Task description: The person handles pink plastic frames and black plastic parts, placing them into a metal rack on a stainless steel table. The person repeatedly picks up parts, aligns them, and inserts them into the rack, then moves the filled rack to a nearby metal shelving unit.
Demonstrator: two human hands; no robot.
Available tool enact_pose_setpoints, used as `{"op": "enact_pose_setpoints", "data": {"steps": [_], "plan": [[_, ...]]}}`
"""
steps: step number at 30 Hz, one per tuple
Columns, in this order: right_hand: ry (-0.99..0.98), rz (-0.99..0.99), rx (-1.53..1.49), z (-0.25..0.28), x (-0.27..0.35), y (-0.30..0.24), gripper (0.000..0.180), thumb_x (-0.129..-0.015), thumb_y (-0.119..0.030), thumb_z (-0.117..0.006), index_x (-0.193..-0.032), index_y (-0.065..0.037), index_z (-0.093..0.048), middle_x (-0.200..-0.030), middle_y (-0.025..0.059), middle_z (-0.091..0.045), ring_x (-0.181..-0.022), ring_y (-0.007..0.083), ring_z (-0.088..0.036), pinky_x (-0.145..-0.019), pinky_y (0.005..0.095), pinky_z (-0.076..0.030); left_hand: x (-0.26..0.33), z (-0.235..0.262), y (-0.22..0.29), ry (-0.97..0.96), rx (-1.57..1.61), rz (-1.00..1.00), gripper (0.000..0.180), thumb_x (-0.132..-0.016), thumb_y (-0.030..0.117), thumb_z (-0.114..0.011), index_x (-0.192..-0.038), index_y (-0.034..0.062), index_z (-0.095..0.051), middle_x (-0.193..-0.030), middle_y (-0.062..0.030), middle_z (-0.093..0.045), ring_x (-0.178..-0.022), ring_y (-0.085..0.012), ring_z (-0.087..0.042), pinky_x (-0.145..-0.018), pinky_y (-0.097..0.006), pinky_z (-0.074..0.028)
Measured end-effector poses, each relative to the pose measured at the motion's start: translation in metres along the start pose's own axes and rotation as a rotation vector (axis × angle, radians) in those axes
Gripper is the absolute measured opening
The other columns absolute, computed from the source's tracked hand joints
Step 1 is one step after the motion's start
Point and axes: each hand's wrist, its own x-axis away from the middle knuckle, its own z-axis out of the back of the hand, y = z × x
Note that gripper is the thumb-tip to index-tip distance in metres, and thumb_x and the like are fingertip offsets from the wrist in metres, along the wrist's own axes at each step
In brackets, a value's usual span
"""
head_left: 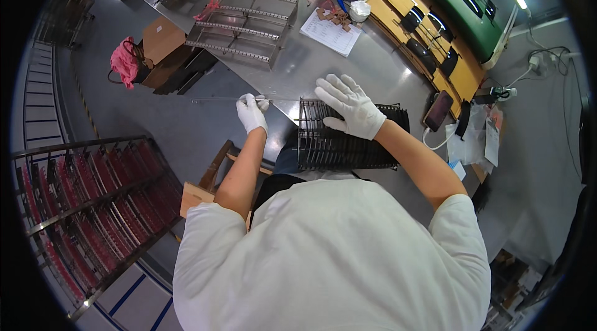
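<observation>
While a thin rod [214, 100] is pinched in the gloved left hand [252, 112], the gloved right hand [350, 107] is spread open over the far side of a black rack [348, 151]. The rack is set at the worktop's [289, 76] near edge, close to the wearer's body; the rod is held sideways, its right end near the rack's far left corner. Beyond, a metal frame [250, 34] and a sheet [323, 36] are seen, with a phone [439, 110] at right.
</observation>
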Motion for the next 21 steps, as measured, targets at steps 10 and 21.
{"op": "enact_pose_setpoints", "data": {"steps": [10,21], "plan": [[-0.127,0.166,0.046,-0.010,-0.002,-0.013,0.064,-0.088,-0.042,-0.071,-0.144,-0.017,-0.052,-0.153,0.0056,-0.048,-0.144,0.0264,-0.041,-0.119,0.0489,-0.031,0.000,0.007,-0.012,-0.044,-0.048,0.076,0.015,-0.108,0.019,-0.053,-0.113,0.0058,-0.049,-0.094,-0.0135,-0.070,-0.072,-0.0176,-0.069,-0.061,-0.025,-0.059],[-0.072,0.176,0.055,-0.027,0.004,-0.003,0.065,-0.091,-0.045,-0.068,-0.147,-0.016,-0.052,-0.154,0.0068,-0.048,-0.144,0.0288,-0.042,-0.120,0.0498,-0.031,0.006,0.005,-0.028,-0.037,-0.073,0.071,0.015,-0.106,0.017,-0.058,-0.108,0.0038,-0.050,-0.095,-0.0134,-0.071,-0.074,-0.0182,-0.071,-0.064,-0.025,-0.060]]}}
